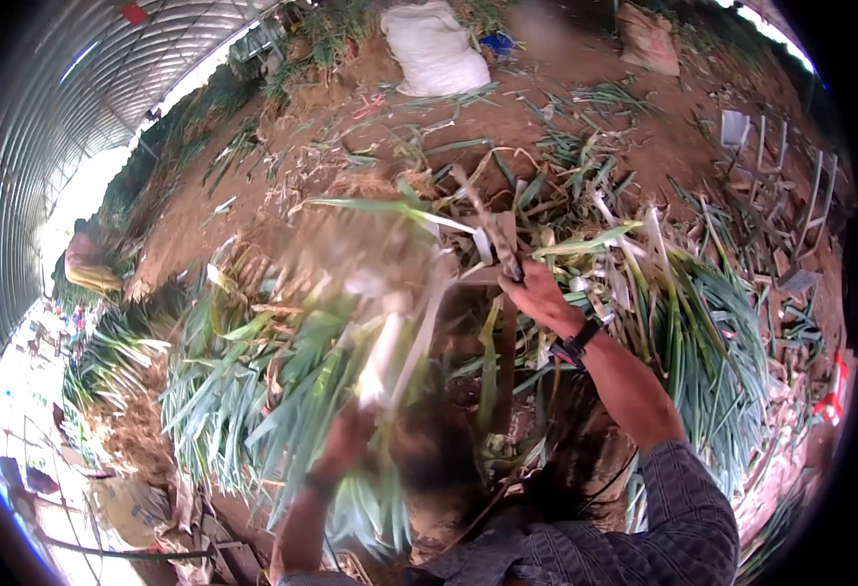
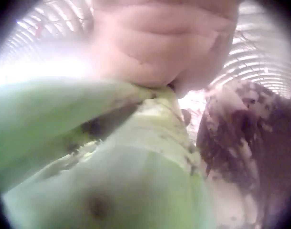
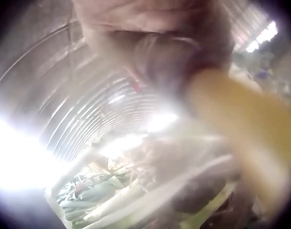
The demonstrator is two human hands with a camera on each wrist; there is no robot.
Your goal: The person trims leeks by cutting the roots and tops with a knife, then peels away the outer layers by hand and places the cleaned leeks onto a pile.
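In the head view my left hand (image 1: 349,438), blurred, grips a leek (image 1: 386,352) by its stalk, with the pale end pointing up. The left wrist view has my hand (image 2: 160,43) closed round the green and white leaves (image 2: 136,176). My right hand (image 1: 544,298), with a dark band at its wrist, holds a narrow brownish tool (image 1: 482,213) that slants up and left. From my right hand (image 3: 155,52) in the right wrist view sticks out a blurred yellow-brown handle-like part (image 3: 240,119). Its far end is cut off by the frame.
Piles of leeks lie left (image 1: 253,410) and right (image 1: 712,322) of the body. Trimmed leaves litter the brown ground (image 1: 331,137). A white sack (image 1: 434,49) lies beyond, with another sack (image 1: 648,39) farther right. Metal frames (image 1: 815,195) stand at the right; a person (image 1: 89,262) is at the left.
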